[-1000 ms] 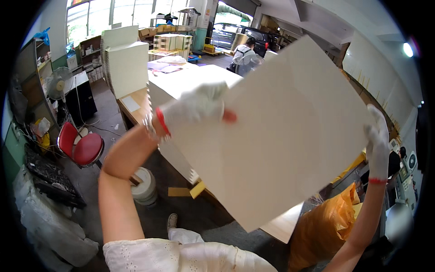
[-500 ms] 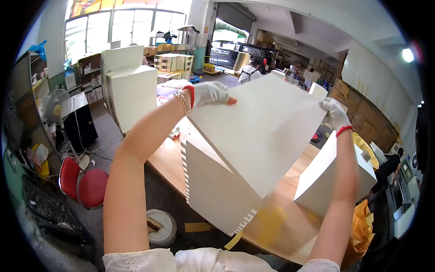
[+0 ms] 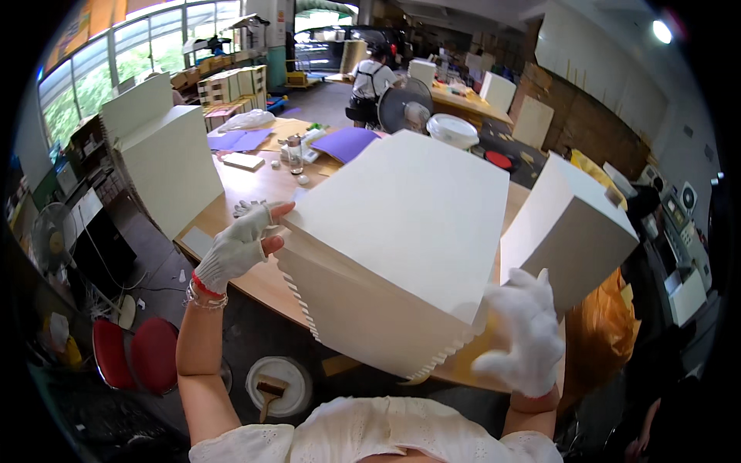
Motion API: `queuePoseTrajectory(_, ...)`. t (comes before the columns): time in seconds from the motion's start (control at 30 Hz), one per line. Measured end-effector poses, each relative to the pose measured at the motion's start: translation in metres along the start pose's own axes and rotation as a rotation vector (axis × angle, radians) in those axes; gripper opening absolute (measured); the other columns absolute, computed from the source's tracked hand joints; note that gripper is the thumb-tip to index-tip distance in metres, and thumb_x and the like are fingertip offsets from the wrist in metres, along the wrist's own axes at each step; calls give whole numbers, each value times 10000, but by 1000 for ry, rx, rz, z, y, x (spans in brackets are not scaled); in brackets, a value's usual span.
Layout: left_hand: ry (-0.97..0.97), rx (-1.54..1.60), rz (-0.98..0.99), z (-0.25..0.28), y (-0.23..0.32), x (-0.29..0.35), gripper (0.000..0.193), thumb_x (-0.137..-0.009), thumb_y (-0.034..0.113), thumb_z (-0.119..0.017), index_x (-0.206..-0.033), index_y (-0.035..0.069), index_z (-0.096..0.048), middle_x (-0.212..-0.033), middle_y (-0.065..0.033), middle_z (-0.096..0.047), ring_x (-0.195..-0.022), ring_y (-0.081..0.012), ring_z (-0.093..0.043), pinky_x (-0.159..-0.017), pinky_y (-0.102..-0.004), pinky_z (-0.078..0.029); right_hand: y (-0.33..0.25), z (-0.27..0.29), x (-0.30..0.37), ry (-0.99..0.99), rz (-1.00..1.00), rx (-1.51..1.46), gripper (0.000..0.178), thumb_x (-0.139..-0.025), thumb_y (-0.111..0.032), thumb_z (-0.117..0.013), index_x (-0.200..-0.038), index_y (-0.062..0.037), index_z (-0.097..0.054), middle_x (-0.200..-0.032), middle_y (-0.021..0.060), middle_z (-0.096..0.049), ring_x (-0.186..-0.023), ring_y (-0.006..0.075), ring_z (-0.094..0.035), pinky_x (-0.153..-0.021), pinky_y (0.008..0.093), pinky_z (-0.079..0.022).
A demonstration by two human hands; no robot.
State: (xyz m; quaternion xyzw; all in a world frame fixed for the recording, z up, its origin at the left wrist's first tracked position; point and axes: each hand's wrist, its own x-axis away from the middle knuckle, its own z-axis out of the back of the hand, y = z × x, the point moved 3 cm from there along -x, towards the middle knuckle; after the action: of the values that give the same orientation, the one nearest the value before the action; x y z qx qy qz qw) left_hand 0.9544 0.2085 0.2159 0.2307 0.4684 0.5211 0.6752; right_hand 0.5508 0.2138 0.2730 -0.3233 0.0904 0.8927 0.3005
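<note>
A large white board (image 3: pixel 409 208) lies on top of a stack of white boards (image 3: pixel 370 316), whose lower front edges show a stepped, striped pattern. My left hand (image 3: pixel 241 247), in a white glove with bare fingertips, is at the stack's left corner; index finger and thumb are apart and touch the edge. Past the front right corner, my right hand (image 3: pixel 529 332) is in a white glove, blurred, its fingers spread with nothing in them. Both hands are open. The wooden table (image 3: pixel 255 278) carries the stack.
Another white stack (image 3: pixel 571 224) stands to the right, a taller one (image 3: pixel 166 166) at the left. Purple sheets (image 3: pixel 347 143) and a glass jar (image 3: pixel 295 154) lie beyond. Below is a white bucket (image 3: pixel 297 397) with a brush (image 3: pixel 270 390); a red chair (image 3: pixel 154 355) is left. A person (image 3: pixel 374 85) sits farther back.
The white board, held up and tilted in both hands before, now lies flat on the stack. Both hands have let go and come down and nearer; the view has turned somewhat.
</note>
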Motion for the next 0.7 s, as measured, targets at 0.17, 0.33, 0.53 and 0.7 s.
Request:
queuePoseTrajectory(0.17,107,68,-29,-16,-16,-8,537,-737,-91,-726,-1247,-3,-585,-1141,-90,-620,-1055,-153,-582,-865,-264,-515,-10,-19,3,31,-38,132,447,-739,-319,-774,-1077,-61,-636,-930,104,-581,-1036,369,-550,-1005,609,-319)
queuePoseTrajectory(0.33,255,204,-119,-12,-20,3,387,-706,-196,-662,-1069,-61,-644,-999,-119,-681,-918,-202,-677,-743,-312,-603,-4,-26,4,109,-72,-11,395,-723,-219,-785,-1057,-67,-639,-907,91,-565,-1021,349,-555,-1023,606,-313)
queuePoseTrajectory(0.53,299,293,-154,-14,-16,4,309,-717,-198,-653,-996,-68,-654,-917,-131,-690,-840,-202,-686,-716,-320,-610,-11,-36,11,211,-80,36,406,-710,-187,-794,-1063,-70,-632,-948,82,-576,-1032,336,-565,-1022,629,-306)
queuePoseTrajectory(0.7,289,137,-112,-10,-11,4,303,-727,-194,-636,-1002,-67,-654,-910,-133,-688,-815,-200,-687,-715,-321,-607,-9,-41,15,246,-101,11,429,-708,-187,-797,-1083,-78,-620,-991,78,-589,-1041,314,-571,-1036,647,-286)
